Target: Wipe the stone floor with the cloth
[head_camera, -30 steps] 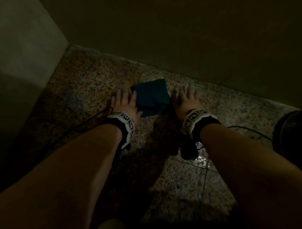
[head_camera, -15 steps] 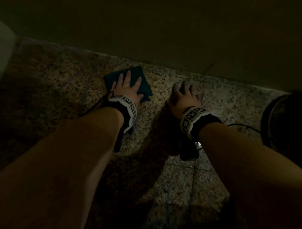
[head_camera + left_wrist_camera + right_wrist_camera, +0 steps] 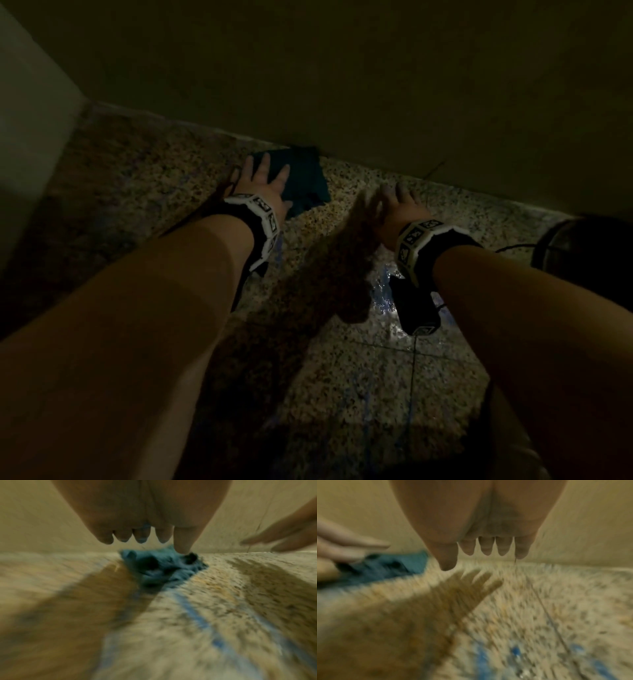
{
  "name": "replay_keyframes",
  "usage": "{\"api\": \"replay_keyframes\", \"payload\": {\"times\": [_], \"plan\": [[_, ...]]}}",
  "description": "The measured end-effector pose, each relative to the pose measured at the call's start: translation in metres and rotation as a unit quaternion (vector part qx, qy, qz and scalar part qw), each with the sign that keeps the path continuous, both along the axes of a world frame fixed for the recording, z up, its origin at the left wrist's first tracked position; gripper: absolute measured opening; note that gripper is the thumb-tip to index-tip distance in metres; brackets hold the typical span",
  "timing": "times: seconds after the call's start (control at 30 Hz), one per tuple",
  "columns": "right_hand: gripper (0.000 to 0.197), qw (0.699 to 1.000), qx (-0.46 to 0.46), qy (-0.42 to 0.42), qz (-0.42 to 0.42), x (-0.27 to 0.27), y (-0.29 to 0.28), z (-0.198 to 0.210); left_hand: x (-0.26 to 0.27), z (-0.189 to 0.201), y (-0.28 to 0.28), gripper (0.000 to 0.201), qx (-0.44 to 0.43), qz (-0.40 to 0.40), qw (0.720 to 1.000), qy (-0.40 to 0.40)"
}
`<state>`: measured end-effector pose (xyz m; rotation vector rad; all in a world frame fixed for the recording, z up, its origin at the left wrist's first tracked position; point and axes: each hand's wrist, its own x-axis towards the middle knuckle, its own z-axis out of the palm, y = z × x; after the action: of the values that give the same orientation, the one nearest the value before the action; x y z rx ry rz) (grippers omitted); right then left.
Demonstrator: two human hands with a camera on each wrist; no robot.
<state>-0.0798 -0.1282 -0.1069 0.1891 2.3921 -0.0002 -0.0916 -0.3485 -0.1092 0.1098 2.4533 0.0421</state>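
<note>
The teal cloth (image 3: 301,180) lies on the speckled stone floor (image 3: 359,370) against the wall's (image 3: 376,85) base; your left hand (image 3: 263,186) presses it flat-fingered. Your right hand (image 3: 397,212), fingers spread and empty, hovers: only its wrist view shows the shadow beneath.

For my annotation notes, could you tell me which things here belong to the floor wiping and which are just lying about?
Belongs to the job:
- cloth, under the left hand
- stone floor
- right hand, empty

Just lying about:
- dark round object
- black cable
</note>
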Motion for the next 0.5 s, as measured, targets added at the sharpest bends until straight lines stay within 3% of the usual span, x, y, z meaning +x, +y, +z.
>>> {"api": "replay_keyframes", "payload": {"times": [0.27,0.5], "plan": [[0.073,1.000,0.001,0.001,-0.004,0.013,-0.021,0.068,0.023,0.079,-0.044,0.064,-0.070,-0.030,0.997,-0.001],[0.074,0.997,-0.064,-0.027,0.043,0.002,-0.033,0.060,0.032,0.099,-0.057,0.064,-0.171,-0.028,0.985,-0.007]]}}
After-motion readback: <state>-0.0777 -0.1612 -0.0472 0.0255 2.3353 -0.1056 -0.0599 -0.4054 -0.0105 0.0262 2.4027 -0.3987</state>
